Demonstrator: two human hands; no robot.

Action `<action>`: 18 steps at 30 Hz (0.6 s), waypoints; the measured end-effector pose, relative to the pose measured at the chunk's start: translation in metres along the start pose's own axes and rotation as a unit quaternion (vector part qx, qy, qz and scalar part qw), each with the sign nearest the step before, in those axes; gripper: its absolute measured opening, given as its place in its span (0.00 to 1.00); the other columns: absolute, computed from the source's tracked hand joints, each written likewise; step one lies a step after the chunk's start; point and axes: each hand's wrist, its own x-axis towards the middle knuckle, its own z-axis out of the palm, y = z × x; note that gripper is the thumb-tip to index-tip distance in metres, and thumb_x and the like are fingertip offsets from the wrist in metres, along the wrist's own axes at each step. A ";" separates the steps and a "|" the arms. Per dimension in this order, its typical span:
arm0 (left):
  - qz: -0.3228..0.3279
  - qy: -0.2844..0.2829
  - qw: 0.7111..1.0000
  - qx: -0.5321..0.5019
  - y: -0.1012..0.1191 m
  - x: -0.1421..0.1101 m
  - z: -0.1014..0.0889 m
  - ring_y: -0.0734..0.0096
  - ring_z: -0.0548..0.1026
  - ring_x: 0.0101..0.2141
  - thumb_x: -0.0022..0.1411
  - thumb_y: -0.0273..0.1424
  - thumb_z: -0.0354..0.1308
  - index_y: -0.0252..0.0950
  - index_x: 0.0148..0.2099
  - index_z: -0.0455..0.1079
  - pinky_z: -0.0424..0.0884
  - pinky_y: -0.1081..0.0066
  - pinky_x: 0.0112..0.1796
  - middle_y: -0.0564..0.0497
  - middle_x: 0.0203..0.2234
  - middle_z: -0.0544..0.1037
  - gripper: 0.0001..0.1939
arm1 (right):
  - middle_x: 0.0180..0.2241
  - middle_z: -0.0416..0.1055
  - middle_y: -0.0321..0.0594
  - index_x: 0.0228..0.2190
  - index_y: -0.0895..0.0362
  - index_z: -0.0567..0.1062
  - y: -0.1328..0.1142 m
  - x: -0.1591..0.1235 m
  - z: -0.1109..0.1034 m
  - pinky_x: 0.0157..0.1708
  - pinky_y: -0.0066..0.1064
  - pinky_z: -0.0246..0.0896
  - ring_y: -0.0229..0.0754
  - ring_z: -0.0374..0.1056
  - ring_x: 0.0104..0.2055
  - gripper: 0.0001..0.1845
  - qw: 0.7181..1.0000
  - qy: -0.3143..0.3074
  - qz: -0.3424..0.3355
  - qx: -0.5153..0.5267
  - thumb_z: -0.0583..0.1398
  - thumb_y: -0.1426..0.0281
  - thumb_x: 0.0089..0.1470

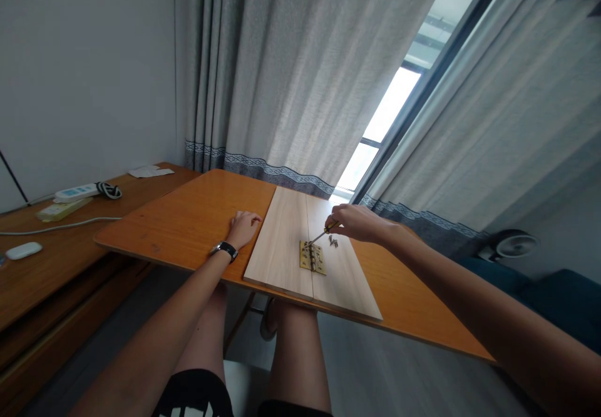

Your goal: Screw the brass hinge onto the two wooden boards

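Observation:
My right hand (354, 221) grips a screwdriver (321, 236) by its dark and yellow handle. The shaft slants down to the left, and its tip is at the upper left part of a brass hinge (306, 260). That hinge lies unfolded across the seam between two pale wooden boards, the left board (282, 241) and the right board (347, 279). Several small screws (333, 241) lie loose on the right board, close under my right hand. Resting on the orange table just left of the boards, my left hand (243, 228) holds nothing, its fingers loosely bent and apart.
The orange wooden table (188, 216) carries the boards. On a side desk (28, 285) at left are a power strip (77, 193), a white cable (70, 225), a white case (23, 250) and papers (150, 171). Grey curtains (300, 79) hang behind; a fan (511, 245) stands at right.

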 end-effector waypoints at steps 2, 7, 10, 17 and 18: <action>0.001 -0.001 1.000 -0.001 0.000 0.000 0.000 0.51 0.69 0.50 0.65 0.30 0.51 0.42 0.42 0.77 0.65 0.53 0.51 0.47 0.43 0.81 0.13 | 0.43 0.76 0.42 0.44 0.49 0.81 0.000 0.001 -0.001 0.33 0.28 0.58 0.45 0.72 0.44 0.13 1.000 0.002 -0.002 -0.002 0.58 0.63 0.61; -0.002 0.002 1.000 -0.004 -0.001 0.001 0.000 0.52 0.70 0.51 0.64 0.28 0.51 0.42 0.45 0.76 0.65 0.54 0.51 0.47 0.44 0.81 0.13 | 0.42 0.77 0.41 0.43 0.49 0.81 -0.002 0.004 -0.002 0.31 0.29 0.56 0.45 0.72 0.42 0.13 1.000 0.001 -0.008 -0.010 0.59 0.63 0.60; -0.004 0.005 1.000 -0.006 -0.001 0.002 0.001 0.53 0.71 0.50 0.64 0.26 0.51 0.41 0.48 0.74 0.66 0.56 0.50 0.46 0.44 0.81 0.14 | 0.41 0.77 0.41 0.42 0.49 0.82 -0.004 0.005 -0.002 0.31 0.30 0.56 0.45 0.72 0.42 0.12 1.000 0.001 -0.014 -0.015 0.59 0.64 0.60; -0.010 0.003 1.000 -0.011 -0.001 0.001 0.001 0.53 0.71 0.51 0.64 0.26 0.51 0.41 0.49 0.73 0.65 0.55 0.51 0.47 0.44 0.81 0.14 | 0.42 0.76 0.42 0.43 0.50 0.81 -0.004 0.001 -0.005 0.35 0.31 0.58 0.45 0.71 0.44 0.13 1.000 0.015 -0.013 -0.022 0.59 0.63 0.61; -0.010 0.002 1.000 -0.012 -0.001 0.001 0.001 0.53 0.71 0.51 0.64 0.26 0.51 0.41 0.49 0.73 0.65 0.55 0.51 0.47 0.44 0.81 0.14 | 0.43 0.76 0.42 0.43 0.50 0.81 -0.005 0.001 -0.006 0.35 0.31 0.58 0.46 0.71 0.45 0.13 1.000 0.018 -0.010 -0.024 0.59 0.63 0.61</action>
